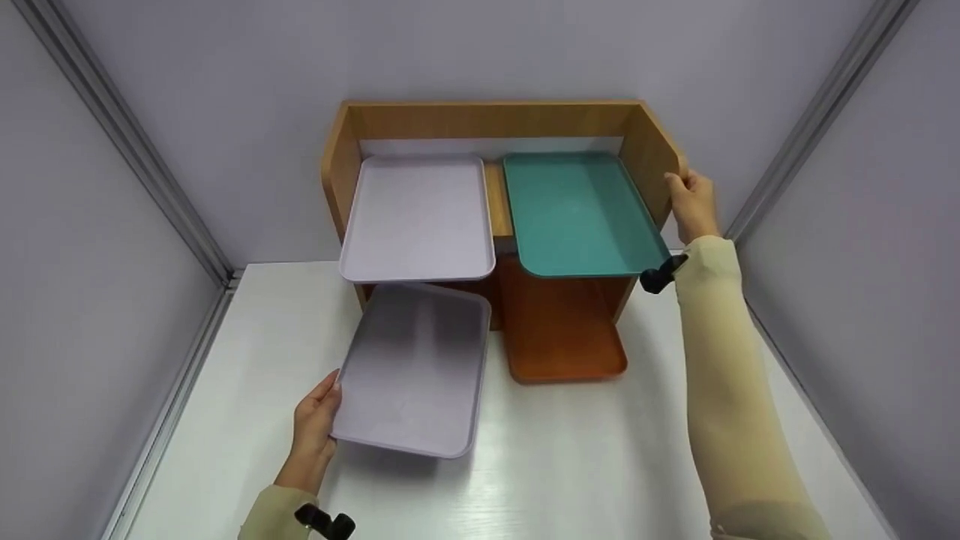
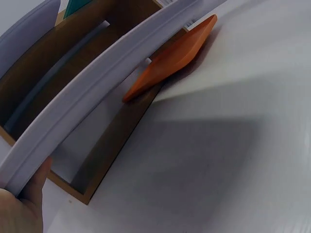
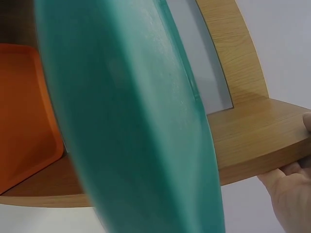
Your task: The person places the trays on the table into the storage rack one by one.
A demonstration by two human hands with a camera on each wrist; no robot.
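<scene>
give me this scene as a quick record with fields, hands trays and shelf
left hand: holds the left edge of the lower grey tray, which sticks out from under the shelf
right hand: grips the right side wall of the wooden shelf
shelf top: upper grey tray left, green tray right
under shelf: orange tray on the right, partly out
surface: white table

Two pale lilac trays (image 1: 414,367); one teal tray (image 1: 581,214); one orange tray (image 1: 562,337); wood-grain brown shelf (image 1: 487,120); white table (image 1: 585,465).
</scene>
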